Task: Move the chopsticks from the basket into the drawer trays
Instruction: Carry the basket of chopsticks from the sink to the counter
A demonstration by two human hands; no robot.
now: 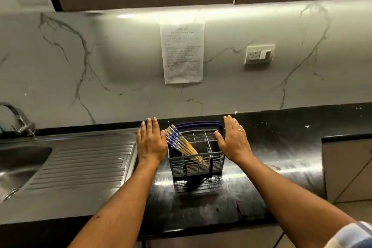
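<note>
A grey cutlery basket (pixel 198 165) with a purple handle stands on the black countertop (pixel 281 153). Several yellow chopsticks with blue patterned ends (pixel 181 143) lean to the left out of its left compartment. My left hand (pixel 151 143) hovers flat with straight fingers just left of the basket, close to the chopstick ends. My right hand (pixel 233 139) is flat on the basket's right side, its thumb at the rim. Neither hand holds anything. No drawer or tray is in view.
A steel sink with a ribbed draining board (pixel 80 163) lies to the left, with a tap (pixel 20 121) behind it. The marble wall carries a paper notice (pixel 182 52) and a socket (pixel 259 54). Cupboards hang overhead.
</note>
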